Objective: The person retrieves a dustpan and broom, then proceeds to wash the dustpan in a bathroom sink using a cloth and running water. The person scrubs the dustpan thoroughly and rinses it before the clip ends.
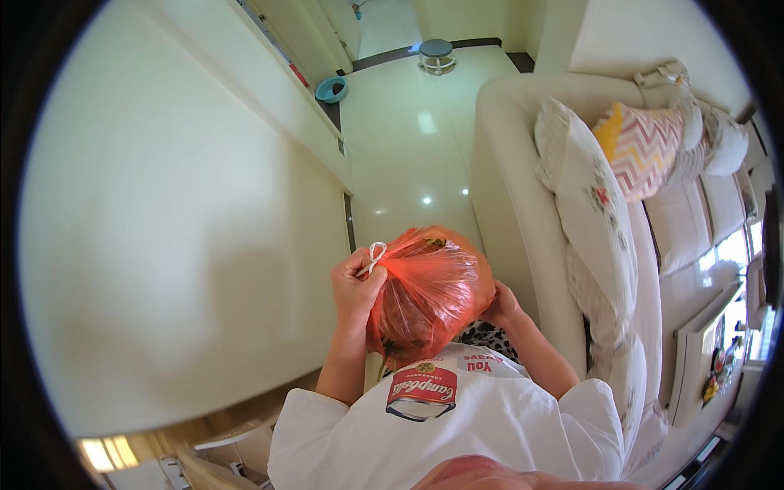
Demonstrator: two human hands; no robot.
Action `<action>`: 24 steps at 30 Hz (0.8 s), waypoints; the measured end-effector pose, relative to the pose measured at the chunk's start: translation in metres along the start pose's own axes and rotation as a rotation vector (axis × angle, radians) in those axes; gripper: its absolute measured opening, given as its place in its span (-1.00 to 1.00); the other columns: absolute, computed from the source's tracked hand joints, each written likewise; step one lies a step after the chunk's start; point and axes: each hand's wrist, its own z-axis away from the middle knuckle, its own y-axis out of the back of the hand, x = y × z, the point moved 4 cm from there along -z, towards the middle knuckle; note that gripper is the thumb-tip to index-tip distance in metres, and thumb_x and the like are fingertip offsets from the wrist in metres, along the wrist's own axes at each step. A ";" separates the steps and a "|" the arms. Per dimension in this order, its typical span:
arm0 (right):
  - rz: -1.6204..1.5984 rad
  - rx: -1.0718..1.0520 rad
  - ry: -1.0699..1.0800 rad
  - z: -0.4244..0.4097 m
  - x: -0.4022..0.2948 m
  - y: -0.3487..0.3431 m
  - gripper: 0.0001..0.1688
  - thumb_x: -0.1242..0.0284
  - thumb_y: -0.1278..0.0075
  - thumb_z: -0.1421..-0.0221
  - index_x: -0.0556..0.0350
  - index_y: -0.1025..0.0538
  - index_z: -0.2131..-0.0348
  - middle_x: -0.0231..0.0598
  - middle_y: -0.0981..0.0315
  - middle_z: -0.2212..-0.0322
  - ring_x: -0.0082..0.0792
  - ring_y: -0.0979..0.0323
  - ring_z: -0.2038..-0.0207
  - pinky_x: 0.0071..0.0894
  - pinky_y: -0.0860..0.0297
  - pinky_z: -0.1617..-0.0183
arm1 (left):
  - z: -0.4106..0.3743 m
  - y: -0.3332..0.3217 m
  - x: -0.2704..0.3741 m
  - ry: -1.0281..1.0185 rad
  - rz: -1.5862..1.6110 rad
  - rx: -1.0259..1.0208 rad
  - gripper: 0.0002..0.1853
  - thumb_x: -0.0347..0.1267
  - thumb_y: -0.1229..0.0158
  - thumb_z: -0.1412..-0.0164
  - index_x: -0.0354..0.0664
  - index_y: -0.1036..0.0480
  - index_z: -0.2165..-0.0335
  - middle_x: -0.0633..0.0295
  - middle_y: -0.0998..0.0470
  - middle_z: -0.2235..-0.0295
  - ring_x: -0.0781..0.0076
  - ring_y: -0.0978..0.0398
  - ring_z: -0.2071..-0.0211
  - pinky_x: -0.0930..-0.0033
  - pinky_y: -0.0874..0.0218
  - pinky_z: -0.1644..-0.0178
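Note:
A full, translucent red plastic bag (435,288) is held up before my chest, with dark green leafy matter showing through it. Its gathered neck is bound with a white tie (378,251) that forms a small loop. My left hand (361,282) pinches the neck at the tie, between thumb and fingers. On the bag's right side, my right hand (502,304) is against the lower part; its fingertips are partly hidden behind the plastic, so its grip on the bag is seen only in part.
A cream sofa (511,159) with cushions (597,202) runs along the right. A pale wall (184,245) stands close on the left. Farther along the tiled floor (410,159) are a round stool (436,52) and a blue basin (331,90). A low table (692,361) is at the far right.

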 end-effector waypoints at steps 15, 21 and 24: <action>0.147 0.016 -0.078 -0.342 -0.354 -0.226 -0.53 0.17 0.41 -0.16 -0.05 -0.31 0.04 -0.28 -0.33 0.09 -0.26 -0.30 0.04 0.00 -0.25 0.02 | -0.463 -0.021 -0.030 -0.056 -0.052 0.128 -0.75 -0.65 0.02 0.21 -0.22 -0.08 0.76 0.46 -0.12 0.71 0.73 -0.01 0.64 0.58 0.18 0.57; 0.198 0.042 -0.142 -0.481 -0.446 -0.281 -0.54 0.14 0.40 -0.17 -0.10 -0.33 0.06 -0.32 -0.37 0.13 -0.27 -0.37 0.13 0.01 -0.31 0.09 | -0.635 -0.028 -0.068 0.065 -0.158 0.164 -0.75 -0.62 -0.03 0.22 -0.22 -0.11 0.77 0.46 -0.14 0.72 0.72 -0.05 0.63 0.58 0.14 0.57; 0.186 0.071 -0.143 -0.536 -0.499 -0.310 -0.56 0.12 0.37 -0.17 -0.11 -0.35 0.09 -0.32 -0.40 0.17 -0.28 -0.41 0.18 0.02 -0.33 0.12 | -0.723 -0.038 -0.064 0.027 -0.182 0.134 -0.74 -0.61 -0.04 0.24 -0.24 -0.10 0.78 0.43 -0.14 0.75 0.70 -0.05 0.65 0.54 0.13 0.59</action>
